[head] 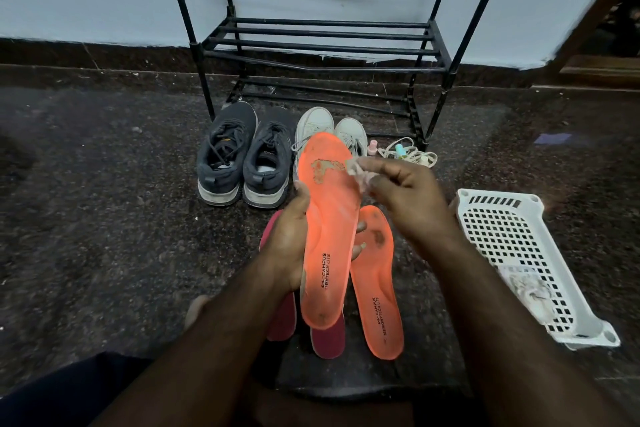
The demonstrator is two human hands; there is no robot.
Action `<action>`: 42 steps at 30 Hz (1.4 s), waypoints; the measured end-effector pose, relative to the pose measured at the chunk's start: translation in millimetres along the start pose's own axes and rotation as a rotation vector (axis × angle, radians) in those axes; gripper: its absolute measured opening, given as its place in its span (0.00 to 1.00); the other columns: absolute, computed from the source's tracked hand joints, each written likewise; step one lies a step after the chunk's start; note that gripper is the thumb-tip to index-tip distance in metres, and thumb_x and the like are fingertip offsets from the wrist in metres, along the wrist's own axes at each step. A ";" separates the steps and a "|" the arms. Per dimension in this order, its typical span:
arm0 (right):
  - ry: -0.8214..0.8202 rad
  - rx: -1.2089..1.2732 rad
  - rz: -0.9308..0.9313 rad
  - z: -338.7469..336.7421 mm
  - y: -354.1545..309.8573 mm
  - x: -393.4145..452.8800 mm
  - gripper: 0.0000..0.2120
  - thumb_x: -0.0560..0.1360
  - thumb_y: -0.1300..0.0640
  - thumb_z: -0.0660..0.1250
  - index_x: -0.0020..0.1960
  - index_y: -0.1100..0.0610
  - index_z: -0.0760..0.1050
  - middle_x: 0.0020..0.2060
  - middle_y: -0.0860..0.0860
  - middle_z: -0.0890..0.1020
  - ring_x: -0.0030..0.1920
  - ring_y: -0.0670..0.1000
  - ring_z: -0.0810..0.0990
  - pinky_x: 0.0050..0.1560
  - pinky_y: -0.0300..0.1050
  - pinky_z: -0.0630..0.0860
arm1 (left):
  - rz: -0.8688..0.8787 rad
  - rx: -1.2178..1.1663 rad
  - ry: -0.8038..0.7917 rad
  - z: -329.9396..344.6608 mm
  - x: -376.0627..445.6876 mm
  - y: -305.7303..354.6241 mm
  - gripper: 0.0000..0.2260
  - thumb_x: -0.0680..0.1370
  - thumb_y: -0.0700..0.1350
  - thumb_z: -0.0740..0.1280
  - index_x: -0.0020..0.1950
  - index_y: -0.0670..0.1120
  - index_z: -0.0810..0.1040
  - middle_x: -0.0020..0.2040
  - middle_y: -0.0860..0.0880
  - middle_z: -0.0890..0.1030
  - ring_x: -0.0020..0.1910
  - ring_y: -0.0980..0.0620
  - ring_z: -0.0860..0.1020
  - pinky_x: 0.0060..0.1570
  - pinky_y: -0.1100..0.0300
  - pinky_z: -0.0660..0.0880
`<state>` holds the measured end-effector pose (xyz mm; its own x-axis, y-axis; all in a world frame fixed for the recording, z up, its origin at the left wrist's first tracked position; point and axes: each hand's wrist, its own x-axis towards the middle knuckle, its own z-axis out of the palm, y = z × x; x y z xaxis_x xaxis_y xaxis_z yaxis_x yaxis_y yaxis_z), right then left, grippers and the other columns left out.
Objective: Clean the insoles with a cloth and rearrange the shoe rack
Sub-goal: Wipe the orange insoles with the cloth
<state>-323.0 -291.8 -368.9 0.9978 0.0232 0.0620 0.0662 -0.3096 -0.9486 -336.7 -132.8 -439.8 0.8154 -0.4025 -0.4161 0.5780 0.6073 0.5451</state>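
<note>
Forearms frame my left hand [289, 246] gripping the worn orange foam insole [329, 229], long axis pointing away; my right hand [408, 198] pinches a small white cloth [360, 173] at its far right edge.

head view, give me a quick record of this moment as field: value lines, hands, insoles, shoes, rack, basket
left hand: left hand grips held insole
right hand: right hand pinches cloth at the worn patch
floor insoles: orange insole, pink insoles partly under the held one
shoes: dark pair, white pair, on floor
rack: rack, visible shelves bare
basket: basket, on floor, right
</note>
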 end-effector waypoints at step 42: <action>-0.179 -0.621 -0.201 48.3 -1.5 -22.9 0.13 0.72 0.56 0.72 0.57 0.53 0.82 0.51 0.51 0.79 0.53 0.48 0.76 0.46 0.33 0.62 | 0.085 -0.133 0.035 4.2 -5.1 -1.5 0.29 0.83 0.63 0.51 0.61 0.42 0.81 0.54 0.40 0.84 0.52 0.44 0.84 0.54 0.50 0.80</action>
<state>-346.1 -246.0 -383.9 0.9536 0.2779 0.1160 0.2934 -0.7706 -0.5658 -341.6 -134.5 -435.5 0.8581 -0.3232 -0.3990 0.4957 0.7241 0.4795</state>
